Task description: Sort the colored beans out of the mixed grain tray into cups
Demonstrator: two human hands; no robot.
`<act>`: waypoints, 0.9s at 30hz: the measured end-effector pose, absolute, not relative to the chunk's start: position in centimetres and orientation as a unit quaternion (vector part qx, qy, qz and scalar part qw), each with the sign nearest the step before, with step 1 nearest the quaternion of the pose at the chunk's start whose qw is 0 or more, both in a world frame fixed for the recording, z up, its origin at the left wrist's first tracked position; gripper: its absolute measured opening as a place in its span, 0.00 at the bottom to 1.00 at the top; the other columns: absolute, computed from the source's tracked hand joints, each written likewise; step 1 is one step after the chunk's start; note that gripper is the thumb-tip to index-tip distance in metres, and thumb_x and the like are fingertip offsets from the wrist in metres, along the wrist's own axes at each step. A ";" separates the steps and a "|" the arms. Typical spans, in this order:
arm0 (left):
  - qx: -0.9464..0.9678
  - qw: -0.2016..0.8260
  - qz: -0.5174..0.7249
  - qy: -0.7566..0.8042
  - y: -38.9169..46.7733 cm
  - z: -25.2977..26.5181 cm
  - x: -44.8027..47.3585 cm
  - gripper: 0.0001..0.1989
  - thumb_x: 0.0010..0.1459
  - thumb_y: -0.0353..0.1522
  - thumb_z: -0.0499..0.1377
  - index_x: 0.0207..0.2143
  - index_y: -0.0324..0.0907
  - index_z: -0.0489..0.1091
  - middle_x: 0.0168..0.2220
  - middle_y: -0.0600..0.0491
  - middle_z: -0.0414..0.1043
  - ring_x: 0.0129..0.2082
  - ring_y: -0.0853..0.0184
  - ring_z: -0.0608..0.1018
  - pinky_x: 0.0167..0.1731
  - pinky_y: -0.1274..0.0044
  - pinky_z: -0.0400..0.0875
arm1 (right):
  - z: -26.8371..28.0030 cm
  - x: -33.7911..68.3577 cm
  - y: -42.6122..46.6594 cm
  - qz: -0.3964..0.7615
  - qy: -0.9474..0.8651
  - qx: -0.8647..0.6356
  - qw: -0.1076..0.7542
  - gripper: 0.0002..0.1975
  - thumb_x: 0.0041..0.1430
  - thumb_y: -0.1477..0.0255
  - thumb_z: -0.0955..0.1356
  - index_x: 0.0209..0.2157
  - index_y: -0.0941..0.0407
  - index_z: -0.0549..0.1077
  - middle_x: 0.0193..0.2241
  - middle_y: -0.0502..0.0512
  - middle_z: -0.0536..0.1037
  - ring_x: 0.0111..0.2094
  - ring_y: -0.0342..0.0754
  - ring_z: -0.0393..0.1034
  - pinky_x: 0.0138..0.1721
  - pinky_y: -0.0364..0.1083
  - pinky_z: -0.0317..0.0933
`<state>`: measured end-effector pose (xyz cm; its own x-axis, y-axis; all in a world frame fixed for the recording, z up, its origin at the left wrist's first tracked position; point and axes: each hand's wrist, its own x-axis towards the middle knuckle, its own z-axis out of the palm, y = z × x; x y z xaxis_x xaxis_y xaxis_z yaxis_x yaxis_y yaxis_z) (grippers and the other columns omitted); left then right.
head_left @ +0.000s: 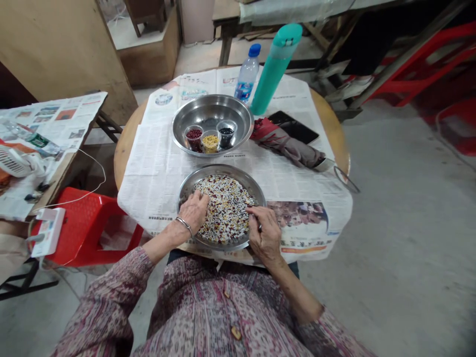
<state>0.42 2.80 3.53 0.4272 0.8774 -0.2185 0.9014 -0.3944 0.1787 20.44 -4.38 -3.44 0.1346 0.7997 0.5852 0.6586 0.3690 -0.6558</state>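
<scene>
A shallow steel basin (258,186) in front of me holds mixed white grains with red, yellow and black beans (225,210). At its left side my left hand (193,213), with a bracelet on the wrist, bends its closed fingers down to the mix. My right hand (266,230) lies over the right rim with curled fingers, thumb and forefinger pinched together. Anything between the fingers of either hand is too small to make out. Behind, a deeper steel basin (211,106) contains three clear cups: red beans (194,136), yellow beans (210,143) and black beans (226,135).
Newspaper (148,163) covers the round table (124,158). Toward the back stand a water bottle (247,74) and a tilted-looking green flask (277,69). A folded umbrella (286,144) and a black phone (295,126) lie right. A red stool (85,228) is at left.
</scene>
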 end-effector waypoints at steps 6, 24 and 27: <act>0.873 0.209 -0.022 0.440 0.8 4.0 2.8 0.10 0.64 0.26 0.53 0.47 0.44 0.65 0.47 0.51 0.66 0.45 0.66 0.73 0.44 0.74 0.73 | -3.4 20.5 -4.4 0.063 -0.660 -0.555 0.503 0.11 0.63 0.78 0.62 0.44 0.54 0.72 0.38 0.57 0.76 0.42 0.51 0.69 0.45 0.53 0.66; 0.821 0.283 0.068 0.491 1.0 2.1 3.2 0.12 0.55 0.23 0.59 0.40 0.43 0.62 0.42 0.53 0.66 0.40 0.66 0.74 0.44 0.73 0.73 | -3.5 20.5 -4.4 0.078 -0.652 -0.563 0.502 0.12 0.64 0.76 0.61 0.44 0.52 0.73 0.38 0.56 0.77 0.43 0.52 0.70 0.47 0.55 0.66; 0.815 0.297 0.171 0.467 2.4 1.9 4.6 0.10 0.56 0.23 0.58 0.40 0.42 0.63 0.41 0.53 0.66 0.40 0.68 0.73 0.44 0.75 0.73 | -3.4 20.4 -4.5 0.073 -0.647 -0.564 0.507 0.12 0.64 0.77 0.60 0.45 0.52 0.72 0.39 0.57 0.76 0.43 0.52 0.70 0.46 0.55 0.66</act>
